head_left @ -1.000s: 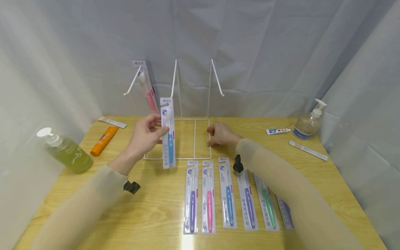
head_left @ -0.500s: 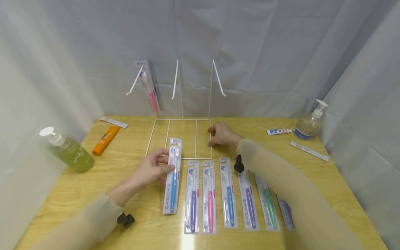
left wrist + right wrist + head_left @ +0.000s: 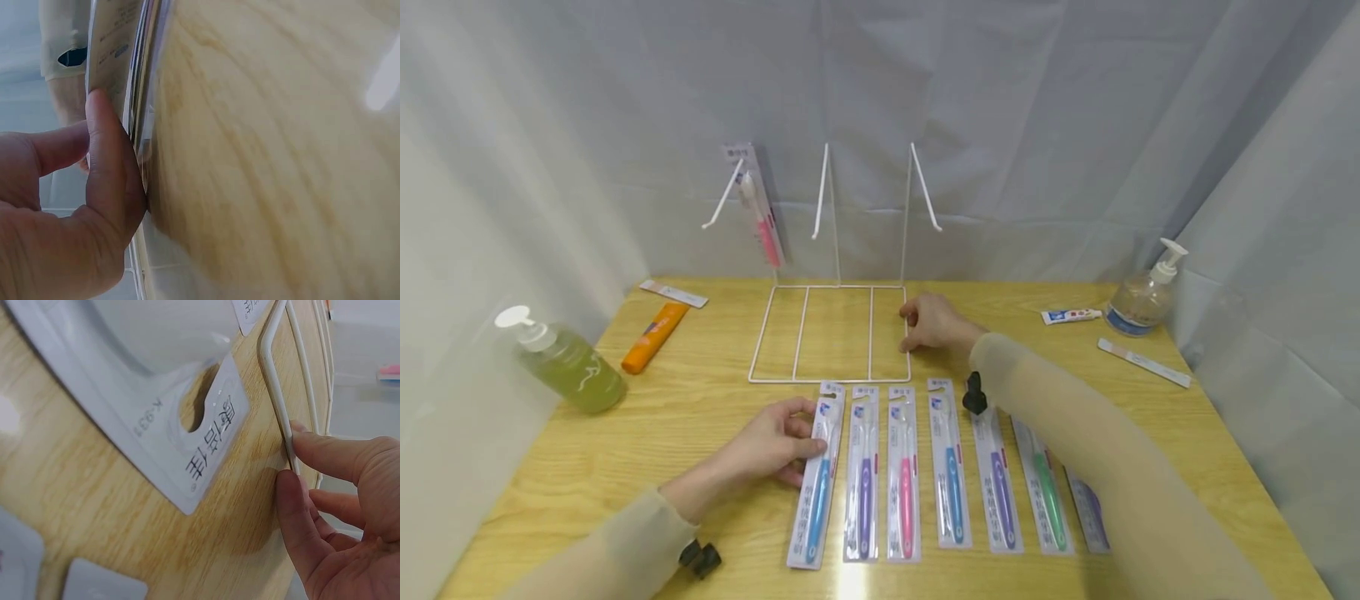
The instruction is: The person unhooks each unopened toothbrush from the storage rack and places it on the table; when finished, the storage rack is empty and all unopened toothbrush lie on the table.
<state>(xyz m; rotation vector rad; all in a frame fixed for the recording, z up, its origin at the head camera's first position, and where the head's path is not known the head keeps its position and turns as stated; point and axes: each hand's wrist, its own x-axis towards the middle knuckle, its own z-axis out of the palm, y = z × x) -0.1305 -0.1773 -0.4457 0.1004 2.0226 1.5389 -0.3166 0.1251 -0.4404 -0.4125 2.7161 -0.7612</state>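
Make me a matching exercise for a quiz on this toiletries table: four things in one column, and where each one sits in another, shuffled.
Things
1. blue toothbrush pack
2. pink toothbrush pack
3. orange tube
4. clear pump bottle

Places
A. hanging on the white wire rack
B. far right of the table, by a small toothpaste tube
C. under the left hand, left end of the row
D. far left, lying near the green pump bottle

Pairs: 1-C, 2-A, 3-D, 4-B

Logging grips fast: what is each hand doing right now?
Left hand: pinches the blue packaged toothbrush on the wooden table.
Right hand: fingers hold the white wire rack base.
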